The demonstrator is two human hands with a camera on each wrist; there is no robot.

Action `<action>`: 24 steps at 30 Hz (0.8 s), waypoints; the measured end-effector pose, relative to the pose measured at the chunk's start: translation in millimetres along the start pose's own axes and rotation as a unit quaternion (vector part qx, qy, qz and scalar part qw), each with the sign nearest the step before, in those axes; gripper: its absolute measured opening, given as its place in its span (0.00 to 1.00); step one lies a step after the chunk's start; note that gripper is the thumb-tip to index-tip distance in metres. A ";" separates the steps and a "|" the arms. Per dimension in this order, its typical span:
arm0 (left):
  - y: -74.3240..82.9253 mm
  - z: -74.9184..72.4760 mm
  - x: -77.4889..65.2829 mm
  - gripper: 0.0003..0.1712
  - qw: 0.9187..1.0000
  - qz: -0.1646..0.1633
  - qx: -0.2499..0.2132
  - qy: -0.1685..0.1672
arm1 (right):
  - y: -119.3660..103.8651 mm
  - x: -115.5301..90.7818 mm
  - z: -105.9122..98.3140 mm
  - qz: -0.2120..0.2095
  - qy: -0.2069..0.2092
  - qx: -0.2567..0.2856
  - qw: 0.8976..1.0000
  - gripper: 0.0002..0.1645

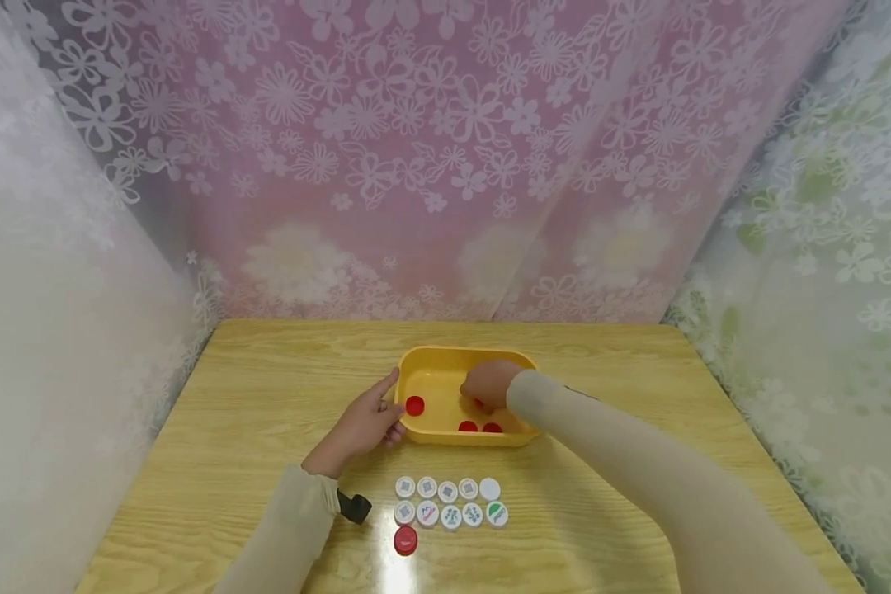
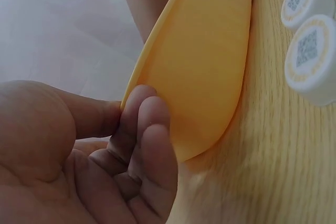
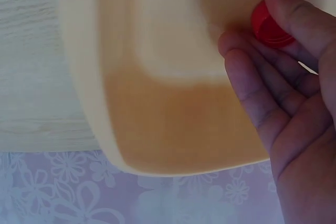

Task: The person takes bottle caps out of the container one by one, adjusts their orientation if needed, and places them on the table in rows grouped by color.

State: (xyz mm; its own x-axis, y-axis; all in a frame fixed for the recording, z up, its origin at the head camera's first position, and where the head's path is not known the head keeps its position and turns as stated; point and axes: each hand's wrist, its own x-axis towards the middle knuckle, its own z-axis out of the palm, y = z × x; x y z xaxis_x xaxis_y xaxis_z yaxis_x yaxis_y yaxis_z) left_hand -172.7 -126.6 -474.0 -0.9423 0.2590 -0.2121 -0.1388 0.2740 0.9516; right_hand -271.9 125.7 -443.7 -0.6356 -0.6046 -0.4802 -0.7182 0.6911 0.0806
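A yellow plastic basin (image 1: 456,440) stands on the table, and my left hand (image 1: 365,424) holds its left end. In the left wrist view, the thumb and fingertips pinch the rim of the basin (image 2: 207,61). My right hand (image 1: 494,383) reaches down inside the basin. Between its thumb and fingers, the right wrist view shows a red bottle cap (image 3: 269,27), hollow side partly visible. Another red cap (image 1: 414,405) lies at the basin's left end. Two more red caps, one of them here (image 1: 492,428), sit along the near wall, partly hidden by it.
Two rows of white bottle caps (image 1: 448,492), several with printed marks, lie on the wooden table (image 1: 267,388) in front of the basin. Below their left end is a red cap (image 1: 405,540). A floral curtain (image 1: 416,165) hangs behind the table's far edge.
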 end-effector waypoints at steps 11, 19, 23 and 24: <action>-6.0 1.4 -1.5 0.39 1.000 0.006 0.000 -0.002 | 2.9 23.9 1.6 -0.031 0.004 -0.096 0.995 0.16; -5.1 2.9 0.5 0.42 0.997 0.026 0.062 0.021 | 5.3 40.6 -4.4 -0.057 0.008 -0.154 0.986 0.15; -6.2 3.1 1.0 0.56 0.994 0.013 0.105 0.019 | 5.5 42.9 -6.8 -0.053 0.005 -0.138 0.989 0.14; -6.4 3.4 1.0 0.59 0.994 0.012 0.110 0.016 | 6.1 43.3 -6.7 -0.052 0.003 -0.135 0.989 0.14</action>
State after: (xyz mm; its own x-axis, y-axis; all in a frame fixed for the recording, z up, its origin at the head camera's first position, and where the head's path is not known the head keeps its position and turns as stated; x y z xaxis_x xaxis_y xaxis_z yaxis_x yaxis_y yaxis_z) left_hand -171.7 -125.0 -481.1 -0.9541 0.2390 -0.1802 -0.0501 0.4660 0.8834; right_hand -305.7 101.1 -458.1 -0.5550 -0.6704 -0.4925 -0.8291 0.4942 0.2615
